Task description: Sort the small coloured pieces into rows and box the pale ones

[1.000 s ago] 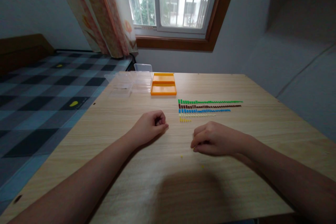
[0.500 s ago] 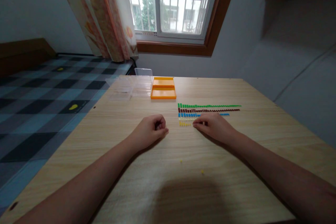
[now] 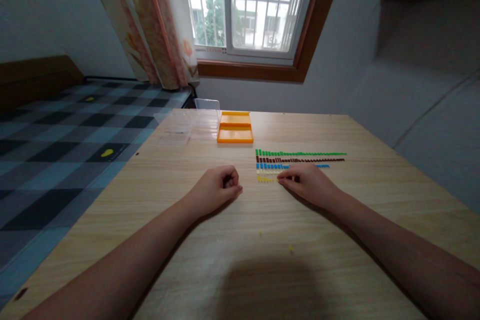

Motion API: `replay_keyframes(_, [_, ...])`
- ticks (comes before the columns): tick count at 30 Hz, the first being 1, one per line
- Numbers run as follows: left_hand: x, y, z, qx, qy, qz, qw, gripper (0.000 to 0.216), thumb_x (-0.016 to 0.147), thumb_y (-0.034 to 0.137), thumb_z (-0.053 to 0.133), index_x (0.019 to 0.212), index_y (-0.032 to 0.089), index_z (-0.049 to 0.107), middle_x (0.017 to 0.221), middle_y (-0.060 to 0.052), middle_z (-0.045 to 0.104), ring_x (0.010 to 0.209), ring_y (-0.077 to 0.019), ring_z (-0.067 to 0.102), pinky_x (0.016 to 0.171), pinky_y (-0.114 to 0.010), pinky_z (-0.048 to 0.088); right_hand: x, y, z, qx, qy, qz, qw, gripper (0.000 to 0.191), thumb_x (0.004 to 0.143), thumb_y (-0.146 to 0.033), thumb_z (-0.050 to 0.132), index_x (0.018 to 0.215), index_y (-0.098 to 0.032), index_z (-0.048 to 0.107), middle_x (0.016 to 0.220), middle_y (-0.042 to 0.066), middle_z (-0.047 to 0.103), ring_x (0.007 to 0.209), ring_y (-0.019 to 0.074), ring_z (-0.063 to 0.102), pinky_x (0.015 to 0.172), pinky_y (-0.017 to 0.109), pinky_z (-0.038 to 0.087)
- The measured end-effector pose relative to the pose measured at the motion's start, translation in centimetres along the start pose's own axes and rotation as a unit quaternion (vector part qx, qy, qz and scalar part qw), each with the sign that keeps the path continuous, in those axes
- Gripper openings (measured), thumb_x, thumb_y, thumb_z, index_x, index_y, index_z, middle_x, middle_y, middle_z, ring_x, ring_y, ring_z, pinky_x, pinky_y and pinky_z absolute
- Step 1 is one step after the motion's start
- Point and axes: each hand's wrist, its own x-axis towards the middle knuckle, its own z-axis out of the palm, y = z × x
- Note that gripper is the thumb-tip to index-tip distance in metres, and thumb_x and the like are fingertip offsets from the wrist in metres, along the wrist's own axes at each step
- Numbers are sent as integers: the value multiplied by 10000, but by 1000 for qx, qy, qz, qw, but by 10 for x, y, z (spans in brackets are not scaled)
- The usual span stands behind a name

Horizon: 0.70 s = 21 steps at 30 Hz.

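Note:
My right hand [image 3: 309,180] rests on the table at the right end of a short row of tiny yellow pieces [image 3: 264,179]. Its thumb and forefinger are pinched together; whatever lies between the tips is too small to make out. Behind it run rows of small green pieces [image 3: 285,153], brown pieces [image 3: 266,159], blue pieces [image 3: 268,166] and pale cream pieces [image 3: 264,172], the last partly covered by the hand. To the left, my left hand [image 3: 215,187] lies on its side with curled fingers, apart from the rows, nothing visible in it. Two loose yellow bits [image 3: 291,249] lie nearer me.
An open orange case [image 3: 235,141] stands at the back of the wooden table [image 3: 180,280]. Beside it on the left are clear plastic boxes [image 3: 174,132]. A bed with a checked cover [image 3: 48,160] adjoins the table's left side. A window is beyond the far edge.
The whole view has shifted slightly. Both hands stay in nearly the same places, the right still pinching at the end of the yellow row.

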Motion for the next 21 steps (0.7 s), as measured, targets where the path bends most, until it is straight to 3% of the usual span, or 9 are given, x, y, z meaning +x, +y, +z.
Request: replay_keyframes(21, [0,-3,0,0,-6,7,1000,177,769,289,659,702,186,533,657,32,538,618,-129,472,580,-253,357,4,-3,7,-15,2,-4,1000,173,930,-215,642,888,-206,810,765,22,714,687,117,594,679,233,413])
